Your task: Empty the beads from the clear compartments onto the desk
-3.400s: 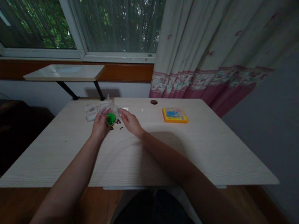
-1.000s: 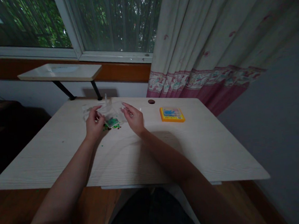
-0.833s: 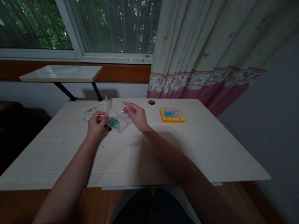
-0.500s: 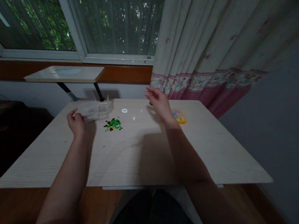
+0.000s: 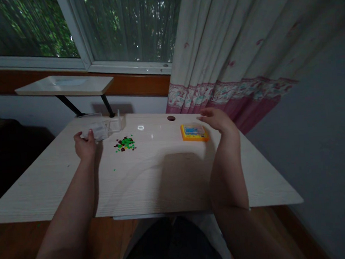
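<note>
My left hand [image 5: 85, 146] grips the near side of a clear plastic box [image 5: 98, 130] with an open lid, at the back left of the table. Just right of it lies a small pile of green and dark brown bits [image 5: 125, 143], with a little yellow among them. My right hand [image 5: 219, 120] hangs over the table's right side, fingers stretched to the left and apart, with nothing seen in it. Below and left of those fingers lies a flat yellow-orange case [image 5: 194, 132] with a blue patch under a clear top.
The pale wooden table [image 5: 141, 184] has a raised shelf [image 5: 66, 85] on black legs at its back left. A dark round hole [image 5: 171, 118] shows near the back edge. A patterned curtain [image 5: 217, 89] hangs close behind the right side.
My right hand has moved right, past the yellow-orange case, which now shows fully; its fingers have spread from a pinch. My left hand still holds the clear box. The view has shifted slightly.
</note>
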`<state>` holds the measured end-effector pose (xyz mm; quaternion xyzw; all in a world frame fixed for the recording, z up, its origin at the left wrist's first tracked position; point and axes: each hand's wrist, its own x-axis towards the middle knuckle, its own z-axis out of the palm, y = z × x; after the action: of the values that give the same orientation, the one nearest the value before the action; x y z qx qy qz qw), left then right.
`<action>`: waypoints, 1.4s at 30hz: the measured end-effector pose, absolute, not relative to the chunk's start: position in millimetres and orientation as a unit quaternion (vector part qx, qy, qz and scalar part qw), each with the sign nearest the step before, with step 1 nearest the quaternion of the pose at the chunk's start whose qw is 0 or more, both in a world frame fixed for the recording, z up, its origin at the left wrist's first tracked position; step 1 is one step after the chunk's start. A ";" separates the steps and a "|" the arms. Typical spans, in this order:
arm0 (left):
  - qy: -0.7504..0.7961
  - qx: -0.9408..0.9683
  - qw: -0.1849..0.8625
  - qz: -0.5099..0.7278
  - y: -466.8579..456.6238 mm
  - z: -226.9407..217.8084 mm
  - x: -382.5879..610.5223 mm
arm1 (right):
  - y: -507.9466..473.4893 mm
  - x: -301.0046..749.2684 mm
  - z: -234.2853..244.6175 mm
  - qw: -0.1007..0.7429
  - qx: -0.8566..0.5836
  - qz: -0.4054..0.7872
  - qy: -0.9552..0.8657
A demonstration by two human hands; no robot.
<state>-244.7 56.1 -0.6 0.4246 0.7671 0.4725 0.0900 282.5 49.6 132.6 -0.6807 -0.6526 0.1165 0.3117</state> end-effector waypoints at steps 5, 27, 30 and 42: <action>0.813 0.393 0.029 0.430 53.8 1.4 -240.9 | 60.3 275.9 115.7 0.145 -0.712 0.173 -0.665; 0.546 0.639 -0.007 0.542 26.3 36.0 -194.7 | 73.1 189.2 94.9 0.266 -0.502 0.195 -0.799; 0.448 0.714 0.144 0.519 24.9 32.8 -168.0 | 61.0 134.6 92.2 0.308 -0.399 0.242 -0.829; 0.390 0.602 0.425 0.552 28.6 20.3 -151.8 | 34.7 56.1 61.5 0.339 -0.312 0.136 -0.877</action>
<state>-151.8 28.6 20.3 0.6018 0.3901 0.5521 0.4253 56.1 34.7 61.5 -0.3119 -0.8771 0.1361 0.3390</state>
